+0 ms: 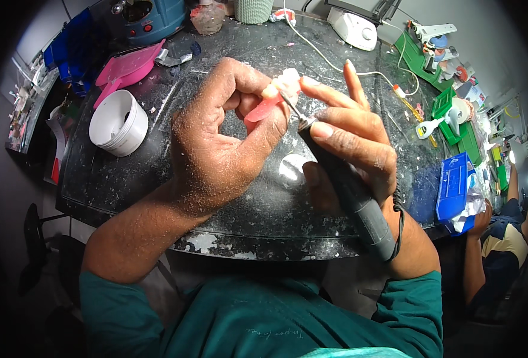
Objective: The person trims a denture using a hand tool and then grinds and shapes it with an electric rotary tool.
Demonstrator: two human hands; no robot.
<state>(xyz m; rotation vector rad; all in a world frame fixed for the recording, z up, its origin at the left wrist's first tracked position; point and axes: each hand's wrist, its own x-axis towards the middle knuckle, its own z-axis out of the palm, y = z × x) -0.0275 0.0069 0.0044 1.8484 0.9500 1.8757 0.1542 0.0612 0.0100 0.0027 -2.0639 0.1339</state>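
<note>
Pinched closely in left hand (219, 140), thumb against curled fingers, above the middle of the desk (156, 182): pink denture (261, 110). Gripped in right hand (362, 143): black drill (346, 182), tip at the teeth (270, 91). Pale lettering (274, 333) on green shirt (240, 304). Gap between left forearm (130, 238) and left-edge tub (125, 138).

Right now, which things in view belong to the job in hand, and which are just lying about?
In the job:
denture, held in left hand
rotary tool, in right hand, working end at the denture

Lying about, it seems:
white tub
pink dustpan
blue bin
</note>
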